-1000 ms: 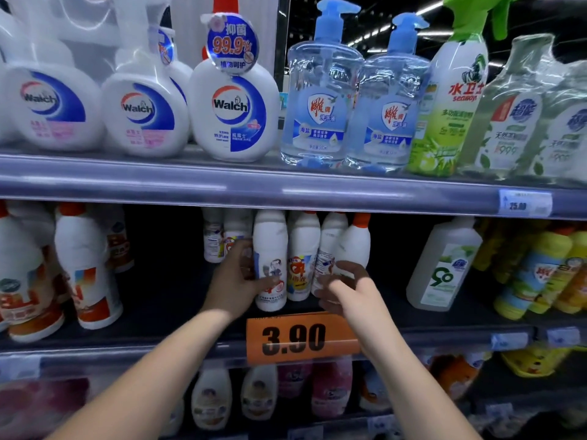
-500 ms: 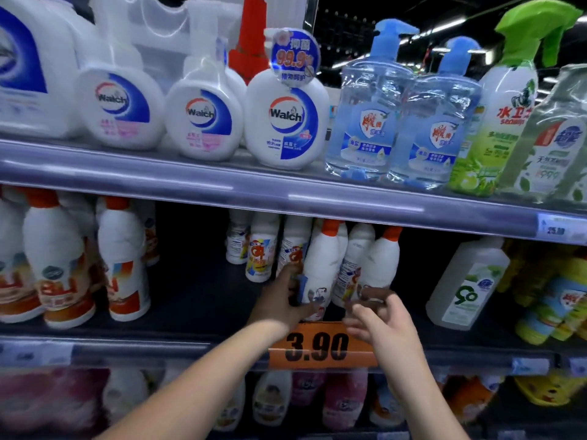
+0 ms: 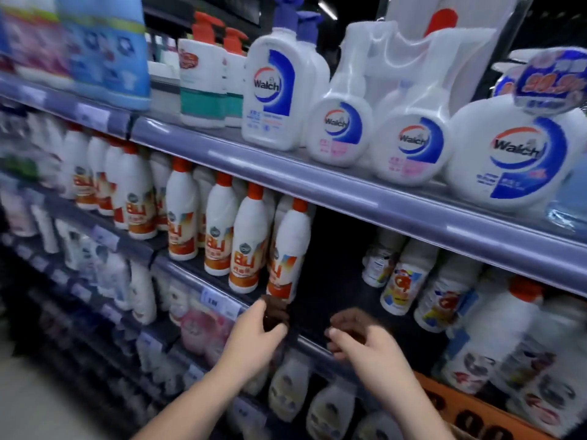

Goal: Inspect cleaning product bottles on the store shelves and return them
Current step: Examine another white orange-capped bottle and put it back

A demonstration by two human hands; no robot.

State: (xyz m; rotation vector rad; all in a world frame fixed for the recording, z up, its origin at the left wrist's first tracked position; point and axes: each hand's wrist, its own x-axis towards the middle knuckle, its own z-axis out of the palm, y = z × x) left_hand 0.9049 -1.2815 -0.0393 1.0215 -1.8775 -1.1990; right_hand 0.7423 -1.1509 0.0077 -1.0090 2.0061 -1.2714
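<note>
On the middle shelf (image 3: 320, 346) stands a row of white bleach bottles with orange caps; the rightmost one (image 3: 290, 249) is upright at the shelf's front. My left hand (image 3: 257, 331) is just below that bottle's base with its fingers curled and nothing in it. My right hand (image 3: 362, 341) hovers to the right, over the shelf's front edge, loosely curled and holding nothing. Smaller white bottles with colourful labels (image 3: 401, 281) stand further right on the same shelf, past a dark gap. The view is motion-blurred.
The upper shelf (image 3: 349, 192) carries white Walch soap bottles (image 3: 273, 90) and rounder pump bottles (image 3: 409, 144). An orange price sign (image 3: 470, 411) hangs at the lower right. More bottles (image 3: 289, 389) fill the shelf below. The aisle floor (image 3: 47, 401) lies at the left.
The view has swung left along the shelves. My left hand has let go of the small white bottle it held and moved with my right hand towards the orange-capped bleach bottles.
</note>
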